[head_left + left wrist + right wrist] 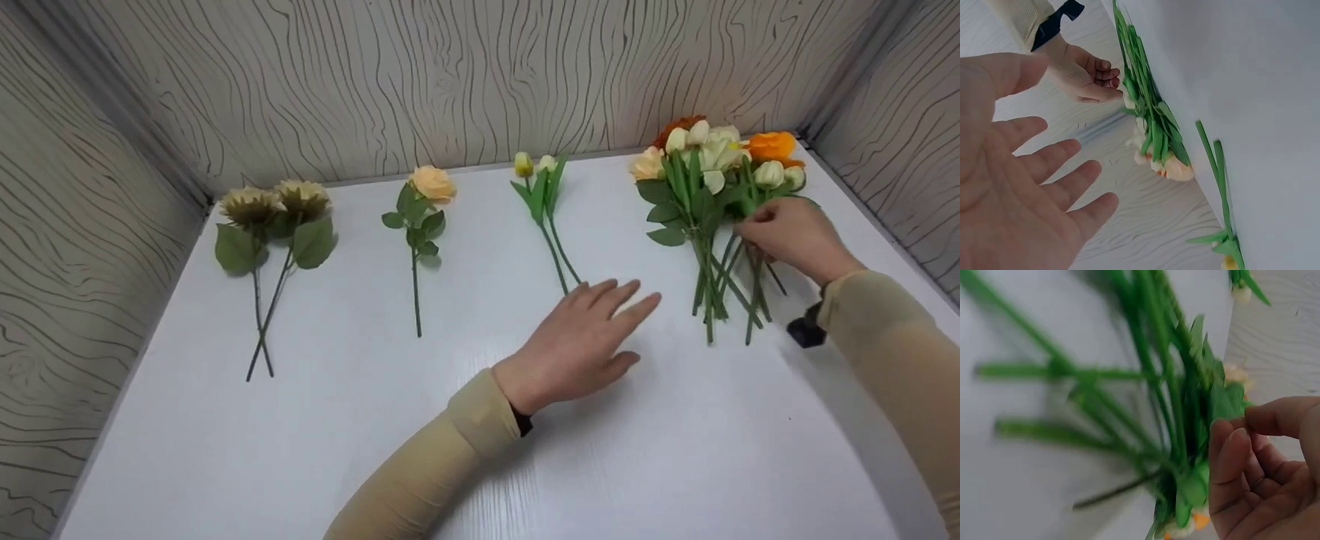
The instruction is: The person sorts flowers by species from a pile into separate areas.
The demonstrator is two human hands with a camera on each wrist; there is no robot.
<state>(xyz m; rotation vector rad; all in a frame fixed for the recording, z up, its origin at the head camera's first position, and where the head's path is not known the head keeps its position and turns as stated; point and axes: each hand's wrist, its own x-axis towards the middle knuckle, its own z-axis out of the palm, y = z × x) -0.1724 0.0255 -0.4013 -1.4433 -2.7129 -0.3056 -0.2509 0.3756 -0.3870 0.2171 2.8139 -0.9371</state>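
Note:
My right hand is at the right side of a bunch of artificial flowers, its thumb and fingers curled in close to the green leaves. In the right wrist view the thumb comes close to the fingertips, beside a leaf; I cannot tell whether a stem or leaf is pinched between them. The bunch mixes white tulips, cream and orange blooms, with crossing stems toward me. My left hand hovers over the table with fingers spread and nothing held, near the stem ends of two tulips.
A single peach rose lies left of the tulips on the white table. Further left, two cream flowers with broad leaves lie with crossed stems. Wood-grain panels wall the back and sides.

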